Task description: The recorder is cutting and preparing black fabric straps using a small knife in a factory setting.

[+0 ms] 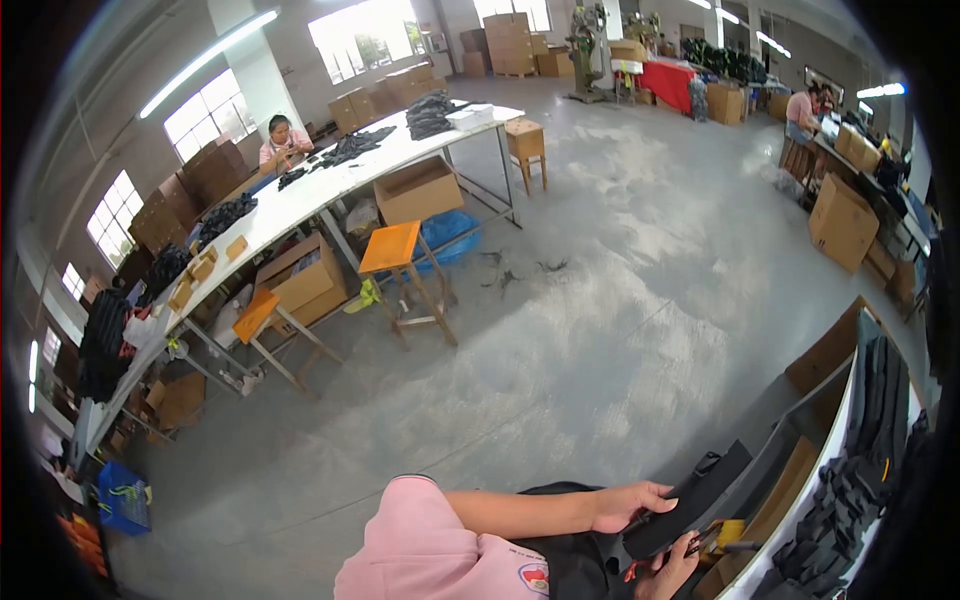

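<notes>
Strip point(703, 492), black, matte, long and flat, slanting beside the desk point(818, 470); left hand point(634, 506) in a narrow grip, thumb and fingers pinching its edge. Right hand point(674, 571), curled by its lower end, grip unclear. Desk white-edged, heaped with dark, folded pieces point(835, 515).

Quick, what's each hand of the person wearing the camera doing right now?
Left hand: closed, holding a long, flat, black fabric-like piece.
Right hand: curled near that piece's lower end; whether it's gripping anything cannot be told.
</notes>
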Motion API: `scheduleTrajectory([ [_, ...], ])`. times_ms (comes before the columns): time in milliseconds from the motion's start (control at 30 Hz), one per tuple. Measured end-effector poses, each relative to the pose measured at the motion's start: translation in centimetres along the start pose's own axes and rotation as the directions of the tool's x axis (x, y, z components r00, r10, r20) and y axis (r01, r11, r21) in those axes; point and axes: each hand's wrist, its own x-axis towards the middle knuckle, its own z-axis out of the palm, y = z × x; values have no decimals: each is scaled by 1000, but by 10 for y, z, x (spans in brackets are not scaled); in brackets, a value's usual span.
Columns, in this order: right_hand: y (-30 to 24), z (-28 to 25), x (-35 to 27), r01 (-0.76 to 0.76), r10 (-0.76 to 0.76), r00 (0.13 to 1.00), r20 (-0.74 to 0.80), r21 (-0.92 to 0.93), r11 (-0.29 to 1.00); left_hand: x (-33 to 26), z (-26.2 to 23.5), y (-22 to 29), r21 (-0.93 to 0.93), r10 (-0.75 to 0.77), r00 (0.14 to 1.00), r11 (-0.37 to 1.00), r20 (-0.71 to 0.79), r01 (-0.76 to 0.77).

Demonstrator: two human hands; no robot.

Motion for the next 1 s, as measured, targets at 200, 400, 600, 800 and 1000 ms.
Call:
scheduleTrajectory([
  [200, 7, 3, 8, 32, -32, 996, -83, -4, 999, 5, -6, -1, 41, 51, 996, 998, -77, -48],
  [400, 27, -7, 15, 95, -94, 995, -34, 22, 995, 0, -9, -1, 43, 50, 996, 998, -72, -47],
  [600, 17, -9, 16, 74, -78, 996, 46, 92, 993, 6, -8, -3, 83, 101, 988, 992, -118, -92],
  [800, 18, -10, 19, 24, -25, 1000, 14, 48, 999, 6, -3, -4, 51, 51, 985, 998, -165, -43],
  [1000, 23, -14, 19, 7, -9, 1000, 21, 68, 998, 5, -4, -8, 103, 74, 982, 993, -172, -56],
])
